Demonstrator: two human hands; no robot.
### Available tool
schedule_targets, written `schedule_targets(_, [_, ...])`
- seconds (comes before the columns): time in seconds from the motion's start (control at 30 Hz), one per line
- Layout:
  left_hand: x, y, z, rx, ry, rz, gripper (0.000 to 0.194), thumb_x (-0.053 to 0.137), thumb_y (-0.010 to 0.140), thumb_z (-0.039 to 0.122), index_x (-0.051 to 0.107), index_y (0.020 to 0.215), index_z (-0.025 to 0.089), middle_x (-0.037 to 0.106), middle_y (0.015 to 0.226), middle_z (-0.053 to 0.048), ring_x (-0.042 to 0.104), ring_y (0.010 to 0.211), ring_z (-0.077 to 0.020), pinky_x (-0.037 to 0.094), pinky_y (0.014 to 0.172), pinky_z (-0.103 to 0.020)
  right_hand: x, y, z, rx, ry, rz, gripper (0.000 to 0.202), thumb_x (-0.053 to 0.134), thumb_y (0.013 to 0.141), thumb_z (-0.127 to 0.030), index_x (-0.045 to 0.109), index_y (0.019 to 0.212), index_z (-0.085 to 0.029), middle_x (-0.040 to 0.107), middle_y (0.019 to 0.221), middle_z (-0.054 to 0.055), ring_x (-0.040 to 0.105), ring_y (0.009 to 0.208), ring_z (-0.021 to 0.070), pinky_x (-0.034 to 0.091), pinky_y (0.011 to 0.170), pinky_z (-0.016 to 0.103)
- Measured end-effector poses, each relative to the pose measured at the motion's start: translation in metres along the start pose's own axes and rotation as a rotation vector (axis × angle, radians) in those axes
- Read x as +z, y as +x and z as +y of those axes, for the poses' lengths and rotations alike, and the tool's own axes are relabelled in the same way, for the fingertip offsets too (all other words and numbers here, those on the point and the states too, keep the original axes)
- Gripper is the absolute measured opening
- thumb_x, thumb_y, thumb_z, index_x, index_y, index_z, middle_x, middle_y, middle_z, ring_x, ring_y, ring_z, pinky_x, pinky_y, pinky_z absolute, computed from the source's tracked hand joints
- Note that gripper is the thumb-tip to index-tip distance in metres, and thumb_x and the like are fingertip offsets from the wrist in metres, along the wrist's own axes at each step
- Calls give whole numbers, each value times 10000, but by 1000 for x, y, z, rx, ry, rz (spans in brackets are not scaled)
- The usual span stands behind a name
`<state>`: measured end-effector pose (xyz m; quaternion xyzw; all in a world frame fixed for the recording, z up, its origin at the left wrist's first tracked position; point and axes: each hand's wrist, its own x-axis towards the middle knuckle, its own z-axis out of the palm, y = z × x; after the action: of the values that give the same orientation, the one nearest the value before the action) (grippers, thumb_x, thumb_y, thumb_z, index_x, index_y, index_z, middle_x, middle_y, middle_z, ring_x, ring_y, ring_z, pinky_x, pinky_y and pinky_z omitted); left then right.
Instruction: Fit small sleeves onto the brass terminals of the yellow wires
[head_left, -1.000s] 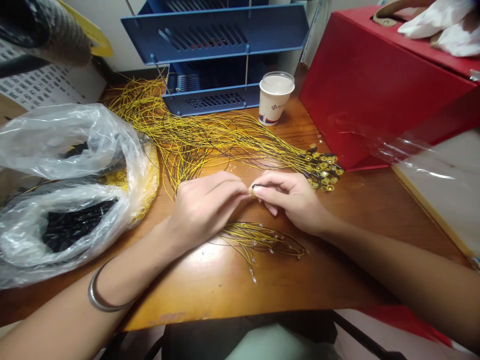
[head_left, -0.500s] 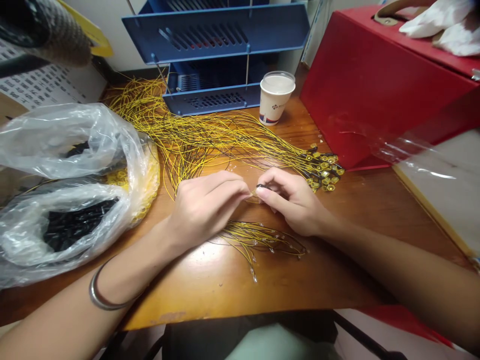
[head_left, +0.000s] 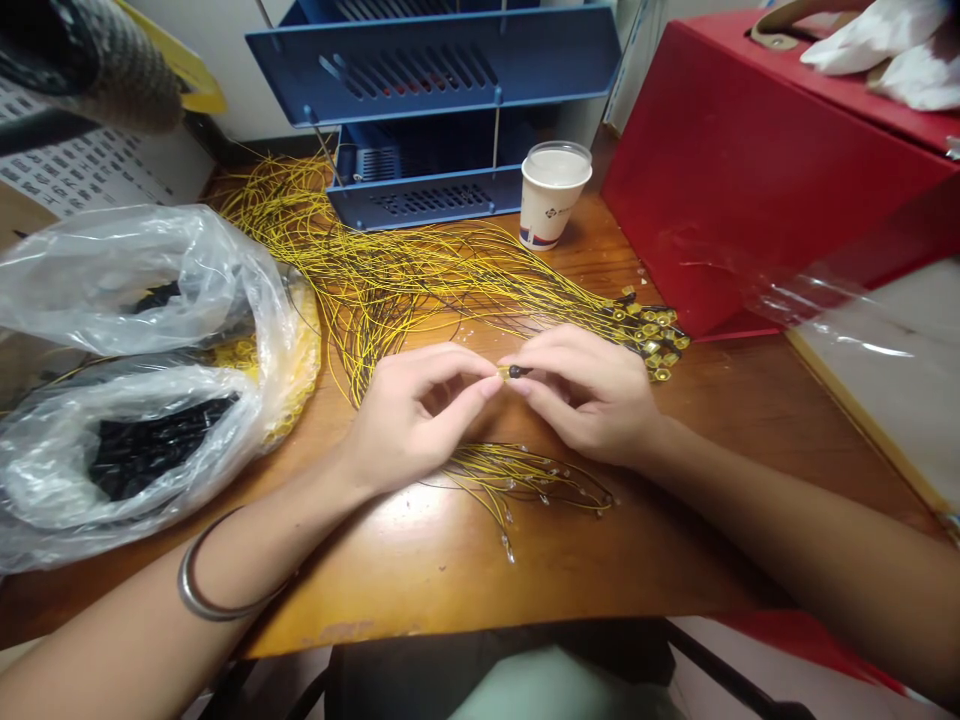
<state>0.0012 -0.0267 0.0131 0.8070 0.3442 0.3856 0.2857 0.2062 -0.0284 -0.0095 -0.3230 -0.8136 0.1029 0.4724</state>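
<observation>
Nothing legible here: the paper cup far centre carries a small logo, too tiny; the printed sheet far left, characters blurred.

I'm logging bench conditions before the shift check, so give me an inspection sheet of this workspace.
Surface: wooden table, glossy, worn at the near edge.
Job's things: small black sleeve pinched on a yellow wire end.
Clutter: paper cup; clear plastic bags of black parts.
Grips: left hand and right hand meet fingertip to fingertip.
Cables: yellow wires fanned across the table; a smaller bundle under the hands.
Surroundings: blue tray rack; red box.
</observation>
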Motion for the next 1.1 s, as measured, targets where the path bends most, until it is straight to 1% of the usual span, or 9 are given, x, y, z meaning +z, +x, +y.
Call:
schedule_targets(0.1, [0, -1, 0, -32, -24, 7, 133, 624, 915, 194, 718, 851, 125, 719, 796, -36, 632, 665, -101, 485, 634, -206, 1, 0, 1, -74, -6, 40, 111, 674, 873, -189, 735, 958, -151, 750, 892, 79, 679, 737, 128, 543, 637, 227])
schedule_targets(0.2, [1, 0, 1, -62, -45, 16, 122, 642, 900, 197, 717, 843, 120, 711, 812, -46, 629, 693, -109, 482, 647, -212, 2, 1, 2, -89, -8, 68, 93, 696, 864, -194, 742, 926, -142, 756, 851, 73, 690, 715, 120, 556, 637, 208])
schedule_targets(0.27, [1, 0, 2, -136, -130, 12, 135, 648, 898, 216, 714, 838, 114, 703, 806, -52, 621, 676, -110, 484, 627, -215, 2, 0, 2, -92, -16, 83, 71, 691, 869, -180, 749, 901, -154, 757, 806, 53, 692, 695, 113, 560, 635, 198])
schedule_targets(0.33, [2, 1, 2, -238, -259, 13, 151, 658, 895, 245, 705, 846, 110, 689, 775, -48, 601, 623, -102, 482, 577, -210, 3, 0, 2, -103, -20, 99, 66, 699, 861, -151, 754, 897, -157, 758, 783, 41, 697, 699, 106, 565, 651, 185])
schedule_targets(0.47, [2, 1, 5, -406, -476, -13, 178, 684, 878, 291, 677, 877, 113, 651, 681, -15, 549, 501, -85, 464, 458, -192, 4, -1, 2, -122, -20, 106, 117, 715, 846, -129, 759, 942, -177, 771, 830, 29, 708, 726, 95, 576, 680, 168])
schedule_targets(0.57, [2, 2, 6, -489, -570, -31, 190, 697, 865, 302, 657, 867, 117, 628, 645, -2, 525, 456, -84, 463, 396, -186, 4, -1, 1, -123, -14, 90, 116, 717, 844, -125, 757, 940, -178, 773, 841, 27, 707, 728, 90, 577, 679, 162])
schedule_targets(0.8, [3, 0, 2, -519, -686, -65, 167, 702, 872, 287, 642, 895, 134, 609, 634, 10, 536, 488, -86, 507, 391, -169, 4, 0, 0, -123, 28, 92, 128, 716, 836, -98, 748, 948, -151, 778, 852, 47, 713, 758, 94, 586, 703, 173])
schedule_targets(0.93, [4, 0, 1, -530, -742, -79, 147, 706, 874, 277, 643, 908, 149, 597, 598, 27, 561, 493, -92, 524, 401, -165, 4, -1, 0, -108, 0, 98, 118, 717, 845, -123, 756, 944, -175, 780, 846, 34, 717, 743, 95, 588, 684, 172])
schedule_targets(1.1, [4, 1, 1, -572, -798, -70, 151, 725, 853, 268, 671, 909, 139, 652, 607, 9, 629, 517, -111, 529, 422, -161, 4, -2, 0, -104, -45, 97, 125, 706, 862, -140, 768, 952, -203, 782, 861, 20, 725, 751, 100, 598, 699, 173])
